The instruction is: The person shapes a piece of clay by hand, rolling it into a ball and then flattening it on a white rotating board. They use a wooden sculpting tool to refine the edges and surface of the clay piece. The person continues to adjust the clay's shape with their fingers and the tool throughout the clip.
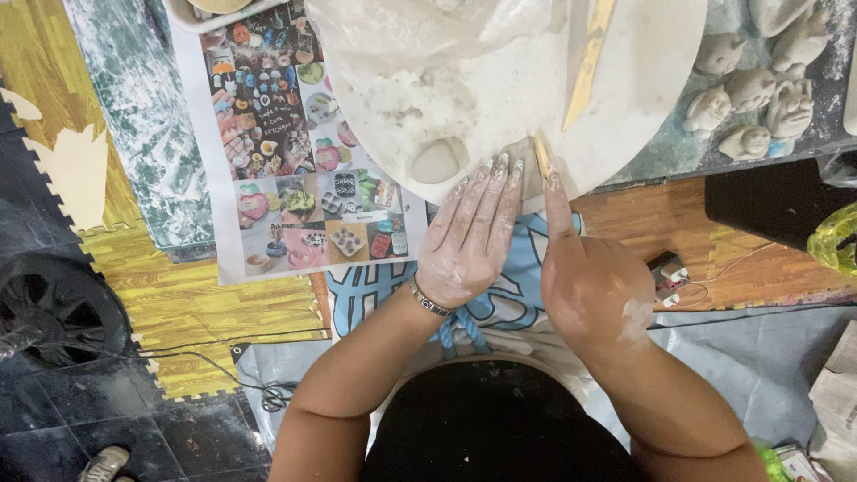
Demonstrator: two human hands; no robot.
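My left hand [471, 234], dusted with clay, lies flat with fingers stretched onto the near edge of a round white board [643, 80]. My right hand [589, 286] is beside it, index finger extended, gripping a thin wooden tool [541, 157] whose tip touches the board's edge. A small flattened oval of pale clay [436, 162] sits on the board just left of my left fingertips. A long wooden stick [589, 62] lies across the board further up. A bracelet circles my left wrist.
A printed sheet of colourful ceramics photos [295, 134] lies left of the board. Several small unfired clay figures [754, 98] stand at the upper right. A black wheel-like object [54, 308] sits at the left, cables on the floor mats, a yellow bag [835, 239] right.
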